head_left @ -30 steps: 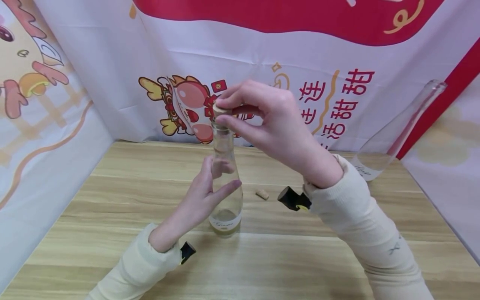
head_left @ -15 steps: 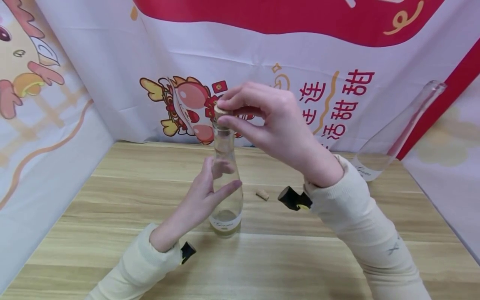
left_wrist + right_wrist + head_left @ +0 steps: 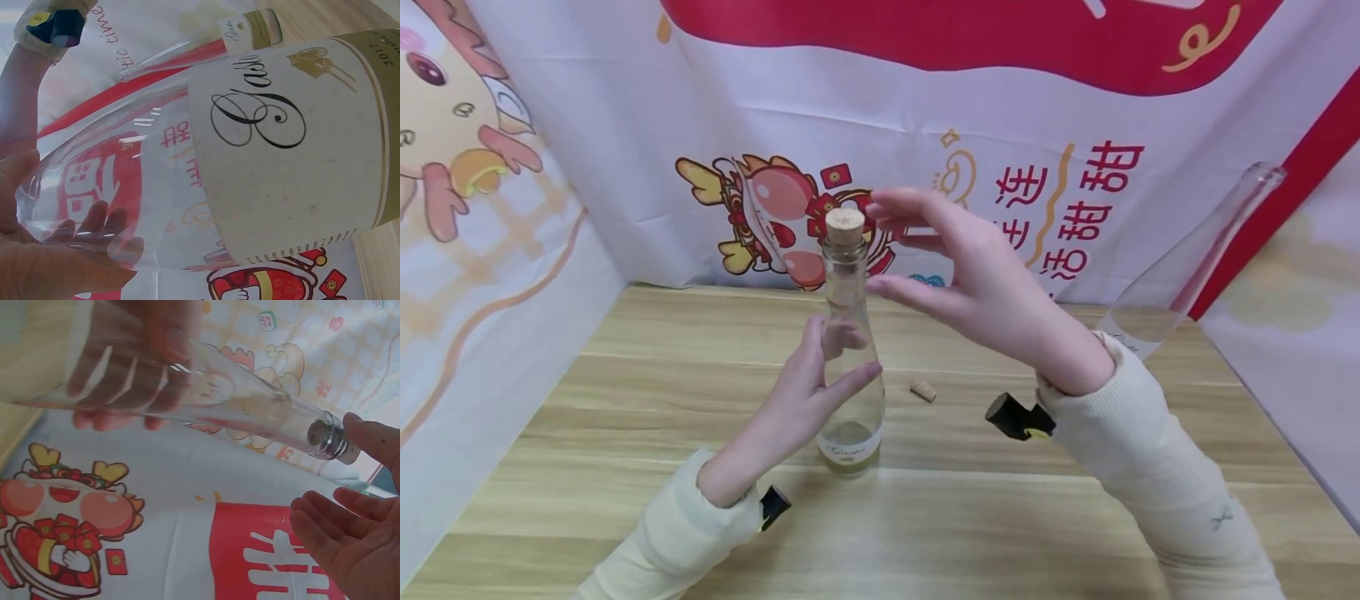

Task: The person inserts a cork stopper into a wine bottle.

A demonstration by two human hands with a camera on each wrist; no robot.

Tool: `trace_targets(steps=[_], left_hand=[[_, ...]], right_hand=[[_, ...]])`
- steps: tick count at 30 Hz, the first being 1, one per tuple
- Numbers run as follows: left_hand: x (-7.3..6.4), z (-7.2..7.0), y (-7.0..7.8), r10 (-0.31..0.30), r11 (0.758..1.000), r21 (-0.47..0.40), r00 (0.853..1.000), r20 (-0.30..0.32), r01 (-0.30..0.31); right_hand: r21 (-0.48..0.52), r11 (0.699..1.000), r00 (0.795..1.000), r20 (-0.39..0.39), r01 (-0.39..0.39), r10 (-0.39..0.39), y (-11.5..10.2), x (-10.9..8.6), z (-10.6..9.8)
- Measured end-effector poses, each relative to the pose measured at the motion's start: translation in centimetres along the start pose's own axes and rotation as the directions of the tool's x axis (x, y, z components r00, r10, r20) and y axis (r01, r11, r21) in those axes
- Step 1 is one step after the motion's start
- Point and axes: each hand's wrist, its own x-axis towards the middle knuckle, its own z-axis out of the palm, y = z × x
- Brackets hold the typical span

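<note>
Printed cloth backdrop point(image 3: 865, 100) behind a corked wine bottle point(image 3: 852, 408)

Across the top of the frame, a red shape point(image 3: 970, 37), Chinese characters point(image 3: 1108, 167) and a cartoon dragon point(image 3: 782, 217) are shown on the white cloth; below, the frame is filled by a wood-grain surface point(image 3: 970, 533). Just left of centre, the wine bottle is stood upright on the surface, its lower body wrapped by a pale script label point(image 3: 287, 181). Its mouth is plugged by a cork stopper point(image 3: 845, 222), part of which is seen above the rim. Its body is grasped by the fingers of the left hand point(image 3: 808, 379), the thumb laid across the front. To the right of the stopper, the right hand point(image 3: 973, 262) is held with fingers parted and released; whether the neck is touched by its thumb cannot be told. Near the bottle, right of centre, a small cork piece point(image 3: 923, 391) is seen lying. At far right, a second clear bottle point(image 3: 1187, 258) is stood upright. Both arms are covered by cream sleeves point(image 3: 1150, 467).
</note>
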Motion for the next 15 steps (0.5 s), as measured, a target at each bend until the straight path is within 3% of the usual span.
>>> trace_targets(steps=[6, 15], left_hand=[[0.0, 0.2, -0.1, -0.012, 1.0, 0.011, 1.0, -0.006, 0.012], [-0.1, 0.3, 0.0, -0.016, 1.0, 0.025, 1.0, -0.024, 0.017]], right_hand=[[-0.041, 0.997, 0.995, 0.07, -0.062, 0.065, 1.2, -2.1, 0.6], [-0.025, 0.994, 0.991, 0.087, -0.104, 0.106, 2.4, -4.5, 2.0]])
